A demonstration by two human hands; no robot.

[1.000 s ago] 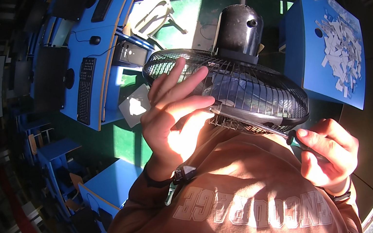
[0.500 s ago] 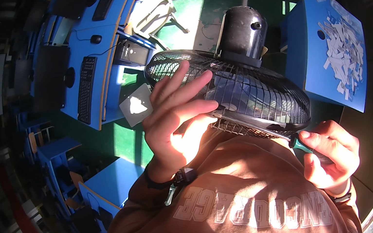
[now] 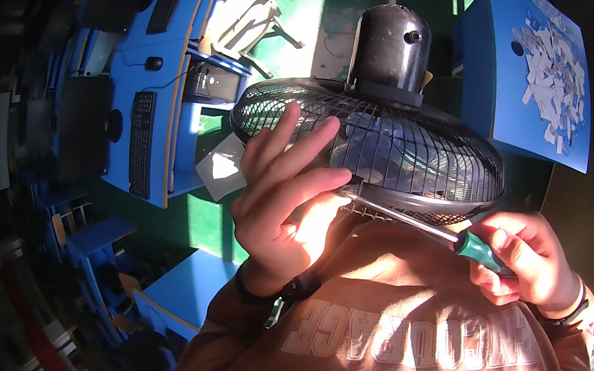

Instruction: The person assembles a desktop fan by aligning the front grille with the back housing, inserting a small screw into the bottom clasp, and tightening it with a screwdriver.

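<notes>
Wrapped round a green-handled screwdriver [image 3: 477,251], the right hand [image 3: 525,257] slants it, seemingly so the tip reaches the rim of the black fan [image 3: 417,150] in front of the brown sweatshirt [image 3: 404,309]. The left hand [image 3: 270,210] brings thumb and forefinger there, perhaps for guidance; whether they pinch anything is unclear.

Keyboard [image 3: 142,144] left of fan [image 3: 418,157], scraps [image 3: 554,76] right

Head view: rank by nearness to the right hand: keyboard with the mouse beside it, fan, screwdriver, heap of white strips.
As seen in the picture, from the right hand:
1. Screwdriver: held in it, green handle at the fingers.
2. Fan: just up and left.
3. White strips: upper right, on the blue table.
4. Keyboard: far left.
</notes>
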